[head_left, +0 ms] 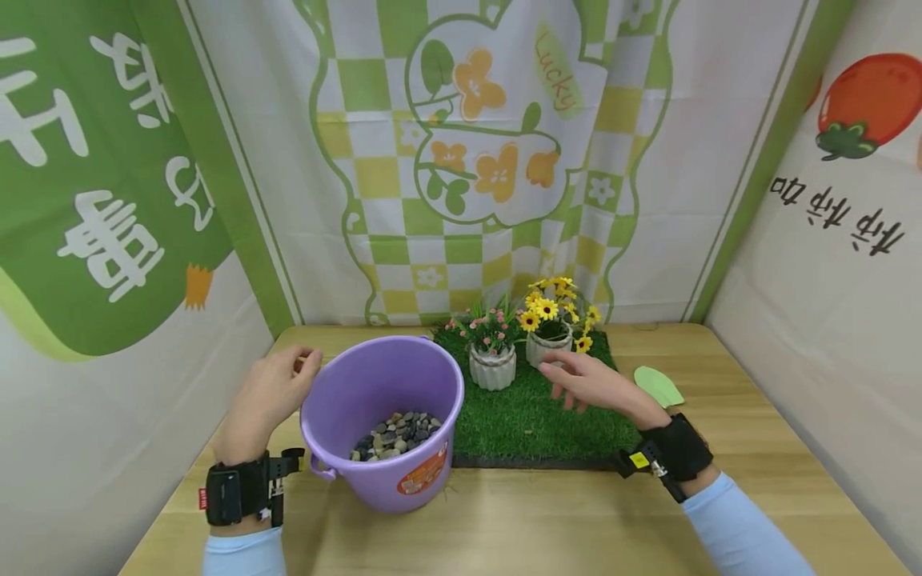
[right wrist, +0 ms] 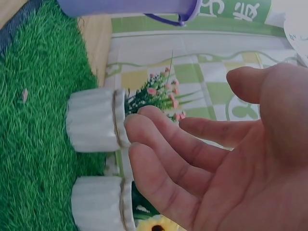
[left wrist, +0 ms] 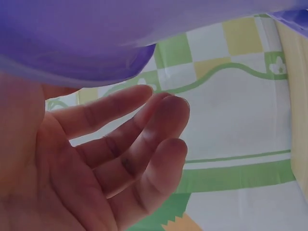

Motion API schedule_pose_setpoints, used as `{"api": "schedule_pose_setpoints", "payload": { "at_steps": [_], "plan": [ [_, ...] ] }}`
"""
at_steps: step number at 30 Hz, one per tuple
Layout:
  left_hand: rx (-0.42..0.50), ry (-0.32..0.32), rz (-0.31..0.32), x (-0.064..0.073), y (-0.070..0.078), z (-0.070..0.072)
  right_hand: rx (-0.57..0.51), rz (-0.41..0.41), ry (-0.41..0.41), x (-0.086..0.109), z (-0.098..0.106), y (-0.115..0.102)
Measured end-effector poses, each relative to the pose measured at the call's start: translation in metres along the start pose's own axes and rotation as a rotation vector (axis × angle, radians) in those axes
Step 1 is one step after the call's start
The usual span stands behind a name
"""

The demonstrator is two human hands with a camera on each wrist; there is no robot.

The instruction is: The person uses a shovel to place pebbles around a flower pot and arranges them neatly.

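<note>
A purple bucket (head_left: 382,376) stands on the left half of the table, with grey and tan pebbles (head_left: 399,434) at its bottom. My left hand (head_left: 270,396) is beside the bucket's left rim, fingers loosely bent and nothing in them; the left wrist view has the bucket (left wrist: 106,38) overlapping part of this hand. Over the green turf mat (head_left: 504,436) hovers my right hand (head_left: 594,384), its fingers relaxed and holding nothing. Nearest to it is a white pot of yellow flowers (head_left: 547,316). Left of that sits a white pot (right wrist: 94,120) with pink flowers (head_left: 490,330).
A light green leaf-shaped piece (head_left: 657,386) lies on the wooden table (head_left: 519,520), right of the mat. Printed cloth (head_left: 389,200) hangs close behind the table, and more cloth walls stand at the left and right.
</note>
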State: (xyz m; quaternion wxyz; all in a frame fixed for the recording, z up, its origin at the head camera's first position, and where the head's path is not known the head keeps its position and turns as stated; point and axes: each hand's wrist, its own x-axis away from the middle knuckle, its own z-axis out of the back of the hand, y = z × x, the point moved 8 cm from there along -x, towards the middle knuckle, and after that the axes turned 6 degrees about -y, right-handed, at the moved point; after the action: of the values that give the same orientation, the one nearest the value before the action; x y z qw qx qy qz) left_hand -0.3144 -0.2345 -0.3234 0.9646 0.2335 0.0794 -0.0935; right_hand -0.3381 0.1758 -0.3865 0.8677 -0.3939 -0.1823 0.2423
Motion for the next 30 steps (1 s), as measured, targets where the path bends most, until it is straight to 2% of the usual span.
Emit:
{"api": "schedule_pose_setpoints", "payload": {
  "at_steps": [5,10,20,24,30],
  "plan": [
    [0.016,0.001,-0.010,0.000,-0.002,0.001,0.009,-0.004,0.000,0.004,0.005,0.008],
    [0.026,-0.006,-0.012,-0.001,-0.007,-0.001,0.026,-0.003,0.015,0.010,0.021,0.015],
    [0.032,-0.009,-0.053,-0.006,-0.007,-0.005,0.044,-0.060,0.059,0.023,0.050,0.046],
    [0.029,-0.003,-0.059,-0.008,-0.009,-0.008,-0.001,-0.082,0.070,0.029,0.061,0.056],
    [0.052,0.008,-0.102,-0.014,-0.002,-0.011,-0.038,-0.116,0.090,0.042,0.069,0.071]
  ]
}}
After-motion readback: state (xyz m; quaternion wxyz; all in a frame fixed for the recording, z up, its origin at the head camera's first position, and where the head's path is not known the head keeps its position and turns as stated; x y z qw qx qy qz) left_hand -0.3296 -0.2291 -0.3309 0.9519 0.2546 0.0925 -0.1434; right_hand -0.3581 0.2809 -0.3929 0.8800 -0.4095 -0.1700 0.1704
